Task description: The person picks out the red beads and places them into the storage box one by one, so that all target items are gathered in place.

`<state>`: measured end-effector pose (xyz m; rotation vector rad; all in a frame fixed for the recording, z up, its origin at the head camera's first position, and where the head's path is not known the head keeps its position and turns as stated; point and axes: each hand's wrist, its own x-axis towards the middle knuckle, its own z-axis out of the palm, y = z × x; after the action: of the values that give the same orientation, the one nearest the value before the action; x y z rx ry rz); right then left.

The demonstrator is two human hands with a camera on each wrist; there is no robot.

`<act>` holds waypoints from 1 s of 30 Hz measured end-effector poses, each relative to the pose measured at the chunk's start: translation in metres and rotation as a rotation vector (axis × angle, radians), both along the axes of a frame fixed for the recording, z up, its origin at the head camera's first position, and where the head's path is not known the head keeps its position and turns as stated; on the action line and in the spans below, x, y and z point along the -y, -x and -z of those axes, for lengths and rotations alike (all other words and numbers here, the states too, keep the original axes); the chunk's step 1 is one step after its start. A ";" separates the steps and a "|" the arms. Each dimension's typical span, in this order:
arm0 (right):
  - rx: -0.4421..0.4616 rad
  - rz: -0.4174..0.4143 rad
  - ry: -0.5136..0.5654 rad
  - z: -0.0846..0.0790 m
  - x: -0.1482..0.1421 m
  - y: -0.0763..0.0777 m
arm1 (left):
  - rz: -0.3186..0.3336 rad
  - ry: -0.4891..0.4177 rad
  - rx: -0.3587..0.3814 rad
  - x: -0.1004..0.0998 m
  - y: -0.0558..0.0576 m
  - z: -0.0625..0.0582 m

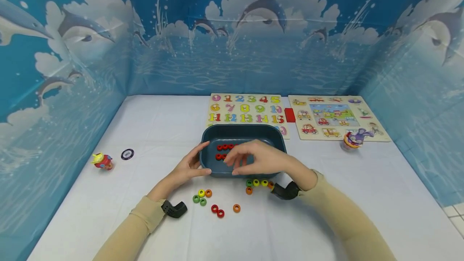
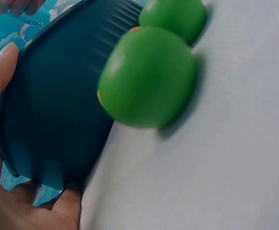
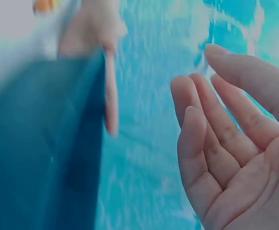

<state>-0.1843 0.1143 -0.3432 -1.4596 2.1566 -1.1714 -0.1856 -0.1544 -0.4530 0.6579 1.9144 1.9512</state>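
Note:
A dark teal plastic bin (image 1: pixel 221 169) stands on the white table with several red ring-shaped beads (image 1: pixel 219 147) lying in rows inside. My left hand (image 1: pixel 187 166) holds the bin's left end, its thumb near the front corner and its fingers along the side. Over the bin hovers my right hand (image 1: pixel 255 157), fingers loosely bent; the right wrist view shows nothing between thumb and fingertips. It hides some of the beads below. Large in the left wrist view, a green bead (image 2: pixel 149 76) lies by the bin.
Before the bin lie green, yellow and orange beads (image 1: pixel 201 193), two red beads (image 1: pixel 217 210) and an orange bead (image 1: pixel 237 208). A number puzzle board (image 1: pixel 246 108) and a picture puzzle board (image 1: pixel 337 118) lie behind. Small toys (image 1: pixel 103 161) stand at both sides.

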 end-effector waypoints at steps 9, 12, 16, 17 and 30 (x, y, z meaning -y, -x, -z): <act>-0.058 -0.043 -0.072 0.048 0.022 -0.040 | 0.003 0.021 -0.021 0.001 0.002 0.002; -0.086 -0.040 -0.091 0.064 0.028 -0.043 | 0.000 0.027 -0.016 0.001 0.001 0.000; -0.109 -0.005 -0.132 0.078 0.033 -0.047 | -0.003 0.020 -0.019 0.000 0.001 -0.001; -0.111 0.002 -0.141 0.081 0.033 -0.048 | -0.003 0.019 -0.020 0.000 0.001 -0.001; -0.113 0.017 -0.163 0.100 0.039 -0.053 | -0.003 0.018 -0.014 -0.001 0.001 0.001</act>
<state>-0.1312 0.0753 -0.4432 -1.4705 2.2834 -0.9141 -0.1863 -0.1538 -0.4541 0.6656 1.9403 1.9337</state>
